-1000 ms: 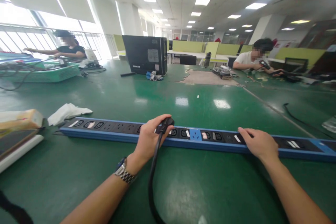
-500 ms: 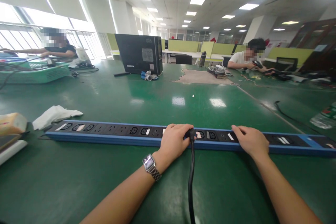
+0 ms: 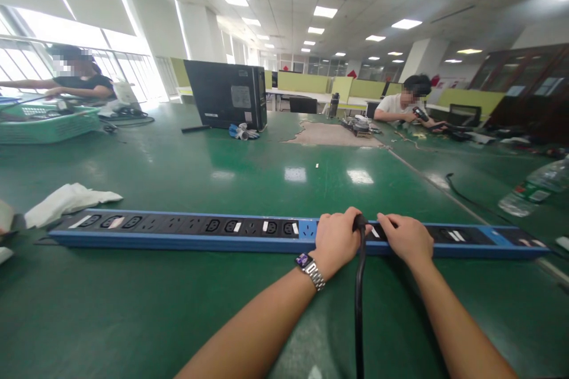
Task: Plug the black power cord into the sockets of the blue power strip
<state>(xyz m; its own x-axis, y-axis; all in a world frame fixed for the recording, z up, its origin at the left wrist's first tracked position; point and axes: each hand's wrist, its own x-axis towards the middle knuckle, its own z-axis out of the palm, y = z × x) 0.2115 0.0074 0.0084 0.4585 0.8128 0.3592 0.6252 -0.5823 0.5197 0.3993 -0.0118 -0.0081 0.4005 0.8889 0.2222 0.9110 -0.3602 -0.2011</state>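
One white tissue [image 3: 69,201] lies well left of your left grip [image 3: 335,243], behind the end of a long blue power strip [image 3: 178,243] that runs beneath that grip. Your left grip is closed around a black plug [image 3: 360,223] over the strip, its cord [image 3: 359,308] trailing toward you. Just right, your right grip [image 3: 411,240] lies partly curled on the strip; you can't tell whether it grasps anything. Farther right is a bottle [image 3: 528,192].

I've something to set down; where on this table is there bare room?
Free: the table between the strip and the computer, left of a white scrap; and the patch in front of the strip, left of the left forearm. Crowded: the left hand, cable and right hand, close together at the strip; also by the basket.
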